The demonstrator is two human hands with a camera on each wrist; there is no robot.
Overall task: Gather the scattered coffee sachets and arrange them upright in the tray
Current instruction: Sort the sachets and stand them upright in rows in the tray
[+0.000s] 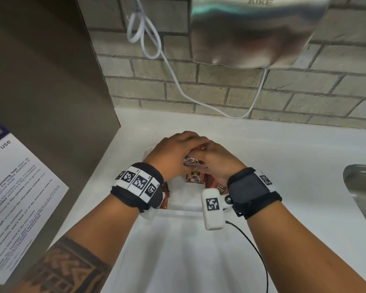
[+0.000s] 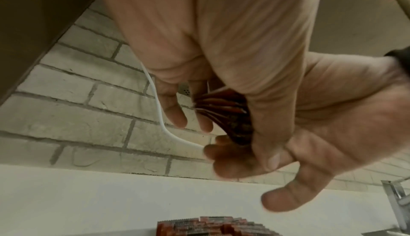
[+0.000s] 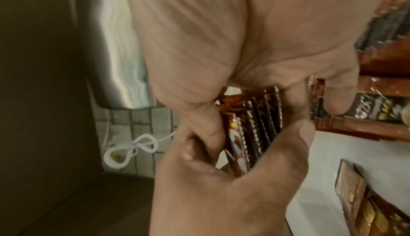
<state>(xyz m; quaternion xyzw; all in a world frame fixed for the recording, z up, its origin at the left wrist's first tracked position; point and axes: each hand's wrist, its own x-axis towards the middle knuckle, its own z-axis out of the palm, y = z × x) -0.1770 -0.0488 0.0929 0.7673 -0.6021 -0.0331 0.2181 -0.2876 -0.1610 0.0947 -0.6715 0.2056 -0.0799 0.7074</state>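
From the head view, the left hand (image 1: 173,153) and right hand (image 1: 217,160) close together round a bundle of coffee sachets (image 1: 193,161) above the white tray (image 1: 184,210), where a few sachets already stand. The left wrist view shows the bundle's edges (image 2: 224,115) fanned between curled fingers. In the right wrist view, loose sachets (image 3: 366,203) lie flat, still to be gathered.

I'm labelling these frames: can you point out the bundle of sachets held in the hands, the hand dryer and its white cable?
bundle of sachets (image 3: 250,127), right wrist view, serrated edges.
hand dryer (image 1: 256,30), head view, steel front.
white cable (image 1: 178,81), head view, hanging stretch.
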